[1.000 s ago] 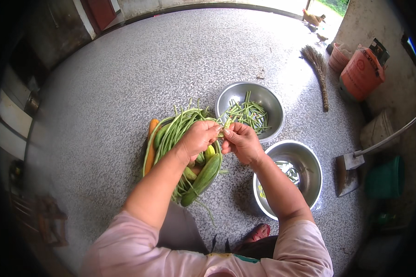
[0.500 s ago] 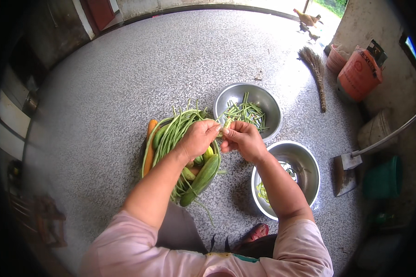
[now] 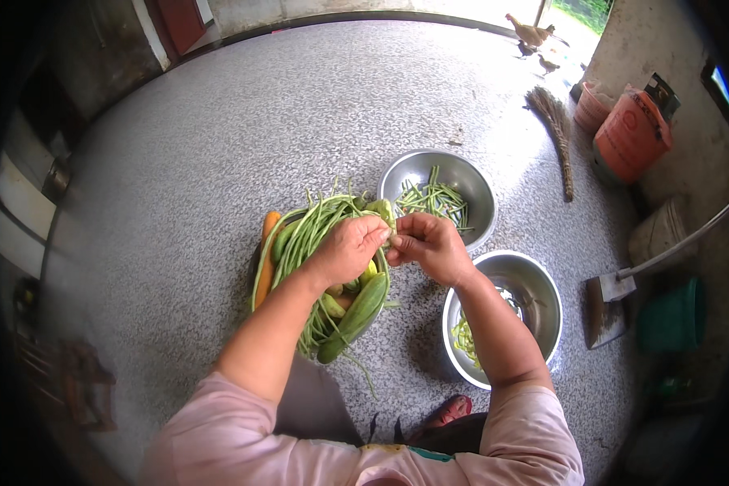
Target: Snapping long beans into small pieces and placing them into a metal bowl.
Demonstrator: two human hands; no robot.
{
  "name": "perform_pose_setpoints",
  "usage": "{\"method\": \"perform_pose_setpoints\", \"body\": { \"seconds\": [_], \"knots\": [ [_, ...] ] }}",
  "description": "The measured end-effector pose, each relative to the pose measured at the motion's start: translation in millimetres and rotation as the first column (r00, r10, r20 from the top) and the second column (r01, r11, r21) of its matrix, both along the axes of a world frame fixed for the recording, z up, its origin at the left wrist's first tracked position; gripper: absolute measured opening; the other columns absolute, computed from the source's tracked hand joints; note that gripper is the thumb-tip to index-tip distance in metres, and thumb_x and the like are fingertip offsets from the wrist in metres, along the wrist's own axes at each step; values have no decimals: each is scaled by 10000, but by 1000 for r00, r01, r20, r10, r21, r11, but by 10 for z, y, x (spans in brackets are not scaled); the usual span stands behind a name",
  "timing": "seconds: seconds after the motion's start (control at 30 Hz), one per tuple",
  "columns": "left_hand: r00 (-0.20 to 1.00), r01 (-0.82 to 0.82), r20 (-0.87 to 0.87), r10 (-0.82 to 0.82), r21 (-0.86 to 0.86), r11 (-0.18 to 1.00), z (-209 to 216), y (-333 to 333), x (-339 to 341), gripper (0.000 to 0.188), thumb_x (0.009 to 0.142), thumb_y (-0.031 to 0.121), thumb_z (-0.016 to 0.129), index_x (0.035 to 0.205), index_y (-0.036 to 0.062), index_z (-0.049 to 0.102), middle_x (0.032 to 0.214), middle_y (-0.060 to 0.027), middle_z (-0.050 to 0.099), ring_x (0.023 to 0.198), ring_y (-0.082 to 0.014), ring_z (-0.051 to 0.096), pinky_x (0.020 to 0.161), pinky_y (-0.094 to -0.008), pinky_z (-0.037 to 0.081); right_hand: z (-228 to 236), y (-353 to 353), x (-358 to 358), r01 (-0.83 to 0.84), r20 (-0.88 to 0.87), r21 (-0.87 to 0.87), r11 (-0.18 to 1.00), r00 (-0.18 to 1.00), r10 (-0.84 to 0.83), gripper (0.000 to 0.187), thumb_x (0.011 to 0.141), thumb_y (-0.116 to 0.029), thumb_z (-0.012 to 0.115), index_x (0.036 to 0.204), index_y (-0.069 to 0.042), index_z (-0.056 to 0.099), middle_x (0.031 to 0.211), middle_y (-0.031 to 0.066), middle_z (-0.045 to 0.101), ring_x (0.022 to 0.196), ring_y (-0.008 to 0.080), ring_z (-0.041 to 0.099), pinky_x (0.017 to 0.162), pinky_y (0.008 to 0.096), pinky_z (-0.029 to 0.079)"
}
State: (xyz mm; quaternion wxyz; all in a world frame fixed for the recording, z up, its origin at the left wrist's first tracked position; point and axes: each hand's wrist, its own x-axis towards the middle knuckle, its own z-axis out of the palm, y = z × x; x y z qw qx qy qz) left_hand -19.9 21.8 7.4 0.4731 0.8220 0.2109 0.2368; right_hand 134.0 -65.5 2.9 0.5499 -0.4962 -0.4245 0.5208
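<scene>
Your left hand [image 3: 350, 246] and right hand [image 3: 431, 249], fingers curled closed, pinched a pale green piece [image 3: 385, 214] between them; a metal basin's [image 3: 466, 175] rim stood just beyond your right, wide floor [image 3: 292, 113] past both.

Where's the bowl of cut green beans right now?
Head view, right of centre: the steel bowl of cut beans sits on the floor just beyond the right hand, farther out than the second steel bowl.

bean pieces [image 3: 435, 202] in far basin [image 3: 481, 193] | vegetables [image 3: 298, 253] left of near basin [image 3: 541, 298] | broom [image 3: 556, 136] behind near basin
</scene>
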Motion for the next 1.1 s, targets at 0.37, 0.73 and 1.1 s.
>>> {"method": "perform_pose_setpoints", "body": {
  "seconds": [0.37, 0.73, 1.1],
  "knots": [
    [932, 240, -232, -278, -178, 954, 59, 68, -73, 203, 875, 145, 472, 737, 13, 541, 618, 22, 473, 605, -55, 415, 564, -229, 372, 34, -70, 21, -260, 168, -128, 957, 945, 279, 146, 809, -11, 508, 911, 93, 518, 802, 139, 607, 695, 196, 640, 582, 275, 530],
    [970, 112, -148, -191, -422, 900, -11, 146, -98, 235, 883, 170, 472, 770, -6, 580, 717, -12, 560, 675, -65, 490, 609, -222, 409, -227, 40, -163, -225, -256, -179, 958, 951, 175, 204, 869, -123, 462, 955, 55, 514, 785, 97, 560, 615, 166, 598, 537, 263, 518],
    [957, -211, -14, 290, -719, 662, 118, 283, -246, 204, 866, 263, 507, 753, 94, 486, 558, 80, 352, 415, 11, 260, 351, -147, 190, -729, 48, -89, -232, -344, -407, 884, 935, 87, 213, 843, -46, 467, 1034, 42, 498, 835, 100, 570, 606, 172, 590, 520, 272, 519]
  ]
}}
